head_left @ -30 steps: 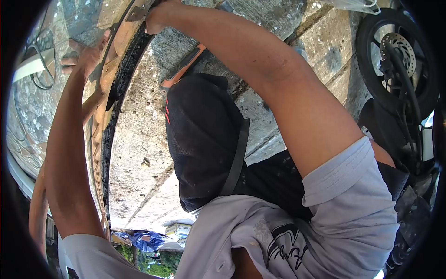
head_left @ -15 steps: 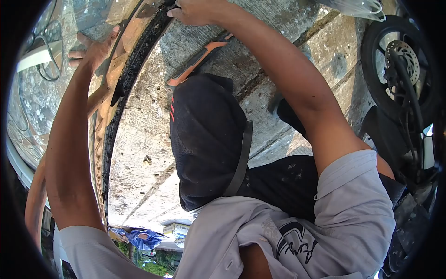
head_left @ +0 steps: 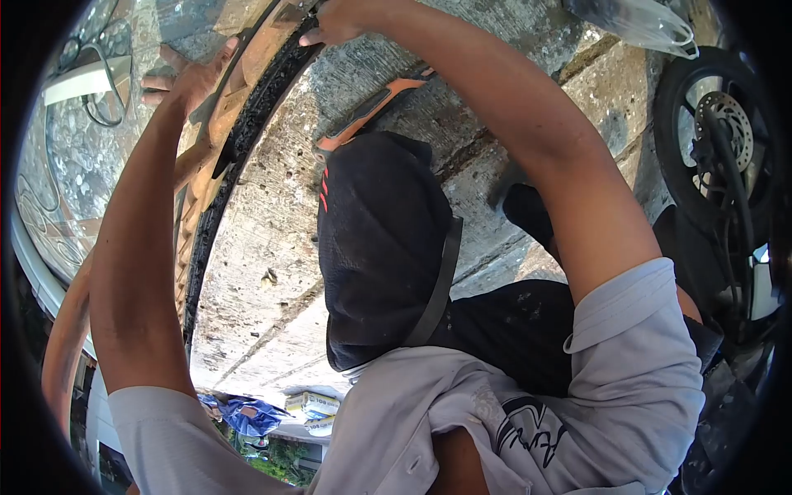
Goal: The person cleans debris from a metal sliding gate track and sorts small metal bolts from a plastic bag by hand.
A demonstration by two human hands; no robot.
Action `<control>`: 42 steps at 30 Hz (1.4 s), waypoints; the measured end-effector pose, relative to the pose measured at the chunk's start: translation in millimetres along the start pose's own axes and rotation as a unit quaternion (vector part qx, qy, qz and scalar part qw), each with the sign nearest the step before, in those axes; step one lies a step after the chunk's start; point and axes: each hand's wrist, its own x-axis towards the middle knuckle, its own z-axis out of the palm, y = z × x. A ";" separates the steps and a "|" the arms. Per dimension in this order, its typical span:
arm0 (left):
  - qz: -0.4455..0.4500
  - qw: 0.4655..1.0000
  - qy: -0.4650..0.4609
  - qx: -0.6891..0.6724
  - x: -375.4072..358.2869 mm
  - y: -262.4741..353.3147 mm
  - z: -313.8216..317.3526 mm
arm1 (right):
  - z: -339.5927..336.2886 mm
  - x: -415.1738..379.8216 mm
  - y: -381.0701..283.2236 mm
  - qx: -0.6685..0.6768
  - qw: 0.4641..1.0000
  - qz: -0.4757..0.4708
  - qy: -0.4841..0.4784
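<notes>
My left hand (head_left: 196, 81) reaches past a long wooden frame (head_left: 239, 78), its fingers spread over the speckled surface beyond and its thumb by a thin dark edge. At the top of the view my right hand (head_left: 342, 18) has its fingers curled at the upper end of a long black strip (head_left: 241, 132). The strip runs in a curve alongside the wood, as the lens shows it. Part of the right hand is cut off by the frame edge. Near my knee lies an orange and dark long-handled tool (head_left: 375, 107) on the concrete.
A motorcycle wheel (head_left: 670, 124) with a brake disc stands at the right. Close to it lies a clear plastic bag (head_left: 639, 23). A blue bundle (head_left: 252, 417) and yellow-white packages (head_left: 318, 410) sit at the bottom. My covered knee (head_left: 384, 247) rests over the concrete floor (head_left: 256, 297).
The whole view has shifted slightly, so most things sit a little farther right and lower. Both hands keep nearly the same places against the wood and the black strip.
</notes>
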 end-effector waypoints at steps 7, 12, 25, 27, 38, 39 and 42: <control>-0.004 0.999 -0.001 0.039 7.5 -4.0 5.5 | -103.8 -139.8 21.9 0.184 0.974 0.057 0.121; 0.052 0.959 0.220 0.169 8.0 -7.9 17.0 | -98.2 -159.9 90.6 -0.013 0.984 0.028 0.178; 0.070 0.975 0.179 0.112 18.4 -19.6 27.3 | 6.4 7.4 -32.4 -0.097 0.985 0.102 -0.104; 0.143 0.801 0.501 0.295 25.3 -22.3 49.1 | 4.7 1.9 -35.2 -0.131 0.984 0.085 -0.082; 0.003 0.999 0.035 0.007 31.0 -28.3 31.4 | -68.0 -139.1 17.3 0.046 0.962 0.137 0.230; 0.013 0.999 0.031 0.013 34.2 -30.1 34.8 | -79.8 -154.0 22.5 0.016 0.958 0.199 0.206; -0.006 0.998 -0.034 0.054 16.5 -12.2 13.4 | -72.8 -161.0 44.3 -0.074 0.946 0.150 0.278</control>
